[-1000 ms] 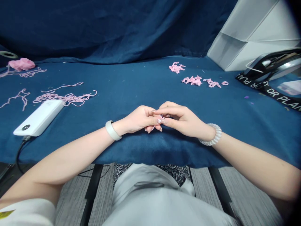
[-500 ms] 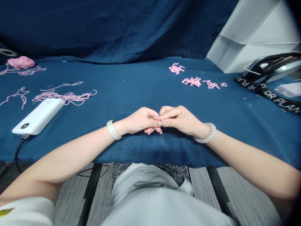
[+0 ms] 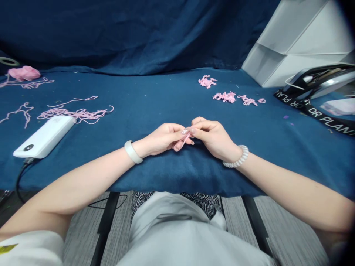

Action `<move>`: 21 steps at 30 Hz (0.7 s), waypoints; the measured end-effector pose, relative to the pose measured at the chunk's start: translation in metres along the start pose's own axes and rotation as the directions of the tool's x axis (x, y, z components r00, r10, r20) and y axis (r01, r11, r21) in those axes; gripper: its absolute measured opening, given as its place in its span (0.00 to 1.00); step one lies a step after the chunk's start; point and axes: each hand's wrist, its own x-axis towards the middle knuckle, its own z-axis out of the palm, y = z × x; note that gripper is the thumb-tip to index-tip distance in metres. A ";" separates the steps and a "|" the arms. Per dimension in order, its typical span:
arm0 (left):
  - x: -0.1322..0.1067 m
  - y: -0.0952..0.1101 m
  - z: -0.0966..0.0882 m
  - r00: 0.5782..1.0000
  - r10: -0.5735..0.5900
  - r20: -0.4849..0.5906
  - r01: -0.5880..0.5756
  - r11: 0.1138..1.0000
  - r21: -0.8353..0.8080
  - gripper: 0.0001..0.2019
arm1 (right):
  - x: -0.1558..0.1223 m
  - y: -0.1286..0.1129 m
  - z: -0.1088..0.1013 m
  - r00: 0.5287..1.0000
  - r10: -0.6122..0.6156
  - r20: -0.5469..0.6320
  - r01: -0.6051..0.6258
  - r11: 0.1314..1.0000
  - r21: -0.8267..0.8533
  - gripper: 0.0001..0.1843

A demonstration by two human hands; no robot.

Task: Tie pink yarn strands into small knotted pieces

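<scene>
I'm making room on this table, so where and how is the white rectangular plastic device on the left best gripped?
Probably mid-length across its long sides, from above: the device lies flat, longer than wide. A black cable is plugged into its near end, and pink yarn strands crowd its far end.

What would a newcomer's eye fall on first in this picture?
Probably the left hand and right hand, meeting at the centre with a pink strand at their fingertips. Next come small pink yarn clumps on the blue cloth, beyond the right hand. At the left, a white device lies beside loose pink yarn.
</scene>
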 end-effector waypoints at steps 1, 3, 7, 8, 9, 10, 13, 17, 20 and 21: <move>0.000 0.001 0.001 1.000 -0.014 0.003 0.014 0.999 -0.036 0.17 | 0.001 0.001 0.000 1.000 -0.013 -0.024 0.012 1.000 -0.014 0.06; 0.000 0.003 0.002 0.998 -0.059 0.014 0.060 0.993 -0.098 0.14 | 0.001 0.001 -0.001 0.998 -0.039 -0.051 0.036 0.998 -0.050 0.07; -0.002 0.007 0.003 0.988 -0.157 0.006 0.156 0.977 -0.147 0.12 | 0.001 -0.004 -0.003 0.995 -0.089 -0.042 0.083 0.989 -0.119 0.11; -0.003 0.008 0.002 0.982 -0.187 0.014 0.187 0.971 -0.149 0.12 | 0.000 -0.005 -0.003 0.995 -0.097 -0.034 0.091 0.986 -0.138 0.11; -0.004 0.009 0.001 0.975 -0.219 0.032 0.222 0.964 -0.144 0.12 | 0.000 -0.005 -0.002 0.995 -0.100 -0.023 0.095 0.983 -0.157 0.11; -0.004 0.009 0.000 0.965 -0.255 0.060 0.261 0.956 -0.131 0.13 | 0.000 -0.005 -0.002 0.995 -0.100 -0.008 0.097 0.980 -0.176 0.10; -0.006 0.010 -0.002 0.929 -0.346 0.133 0.357 0.932 -0.067 0.12 | -0.001 -0.004 0.000 0.994 -0.096 0.048 0.104 0.972 -0.209 0.08; -0.007 0.008 -0.002 0.950 -0.305 0.069 0.308 0.951 -0.033 0.12 | -0.001 -0.004 0.000 0.992 -0.105 0.066 0.116 0.970 -0.213 0.08; -0.006 0.007 0.001 0.979 -0.201 0.034 0.202 0.979 -0.016 0.14 | -0.001 -0.006 -0.003 0.991 -0.135 0.024 0.137 0.969 -0.205 0.08; -0.005 0.007 0.002 0.984 -0.175 0.029 0.175 0.985 -0.010 0.14 | 0.000 -0.006 -0.004 0.989 -0.146 0.010 0.145 0.969 -0.201 0.08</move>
